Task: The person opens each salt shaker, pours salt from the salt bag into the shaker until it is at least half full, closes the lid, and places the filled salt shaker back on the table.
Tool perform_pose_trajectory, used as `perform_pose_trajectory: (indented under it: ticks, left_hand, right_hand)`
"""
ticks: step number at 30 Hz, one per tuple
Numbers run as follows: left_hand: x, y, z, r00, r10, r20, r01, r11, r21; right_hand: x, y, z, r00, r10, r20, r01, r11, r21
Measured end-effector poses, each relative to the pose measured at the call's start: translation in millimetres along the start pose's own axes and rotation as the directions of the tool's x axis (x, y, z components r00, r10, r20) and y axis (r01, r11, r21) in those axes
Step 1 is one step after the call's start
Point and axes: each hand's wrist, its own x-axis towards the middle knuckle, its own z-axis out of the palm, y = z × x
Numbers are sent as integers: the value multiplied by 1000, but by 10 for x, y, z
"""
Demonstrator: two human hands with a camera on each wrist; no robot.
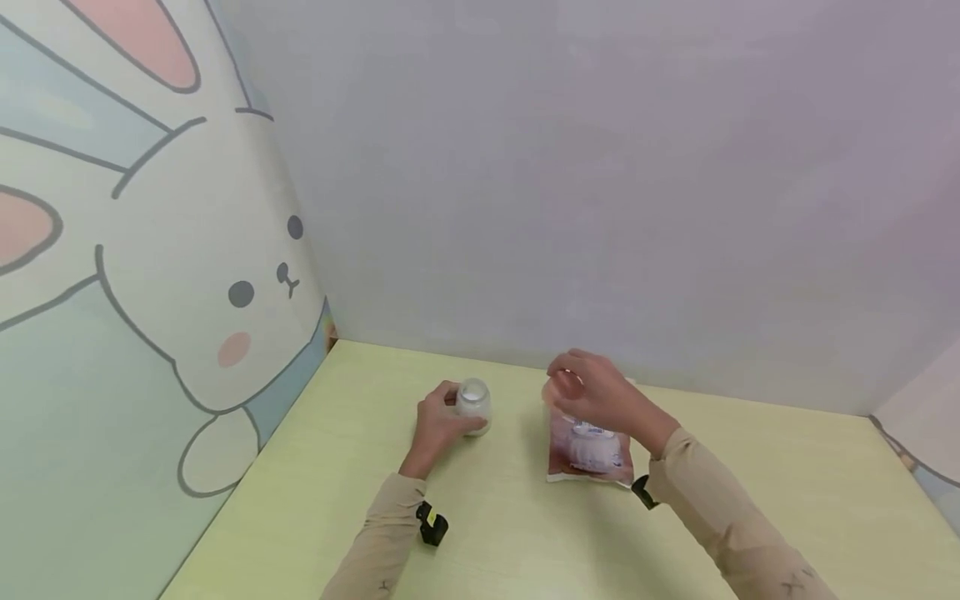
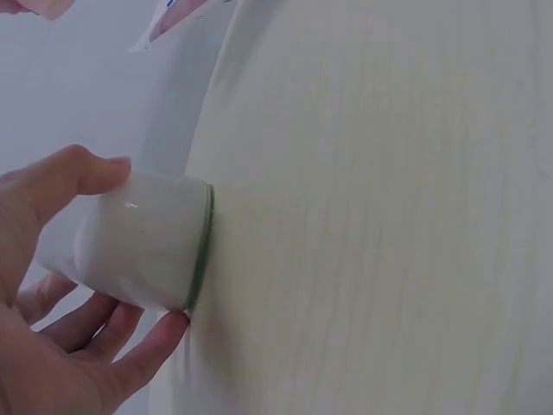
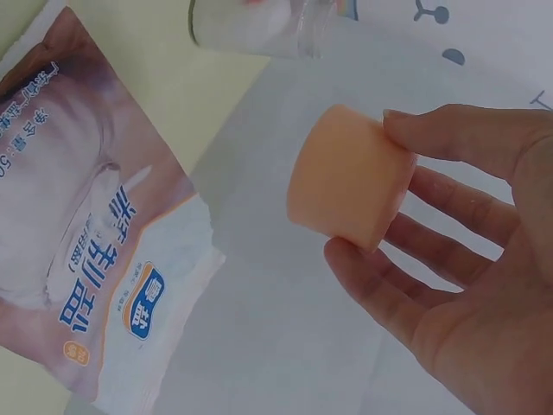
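Two hands at work on the pale green table [image 1: 750, 500], near its far edge. Left hand [image 1: 435, 425] wrapped round a small jar [image 1: 474, 404] of white stuff, thumb and fingers curled about its sides, base planted on the tabletop. Mouth of the jar open, no cap on it. Off to the right, right hand [image 1: 600, 396] pinching an orange lid [image 3: 350, 177] between thumb and fingertips, held up in the air above a printed pouch [image 1: 588, 450] lying flat on the table. Lid clear of the jar, well apart from it. So, by the look of things: uncapping done, jar steadied and ready. Pouch flat, whether sealed or cut open impossible to tell from here. Lid not yet set down.
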Motion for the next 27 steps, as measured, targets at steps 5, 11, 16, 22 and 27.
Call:
perform_pose_trajectory:
  ticks: [5,11,16,22,27]
  left_hand:
    - [19,-14,14,1000,10,0,-10,1000,8]
    - [28,-25,18,1000,15,1,-15,1000,6]
    - [32,-49,16,1000,5,1,-5,1000,3]
    - [43,-46,18,1000,3,3,-3,1000,7]
    - [44,-26,21,1000,-11,10,11,1000,2]
  right_hand:
    - [104,-13,20,1000,-11,14,10,1000,22]
    - [261,-26,82,998,-36,45,34,999,39]
    - [398,-35,172,996,-40,80,36,998,58]
    - [555,-22,293,992,-52,112,45,997,64]
    - [664,-48,359,990,-83,116,74,994,86]
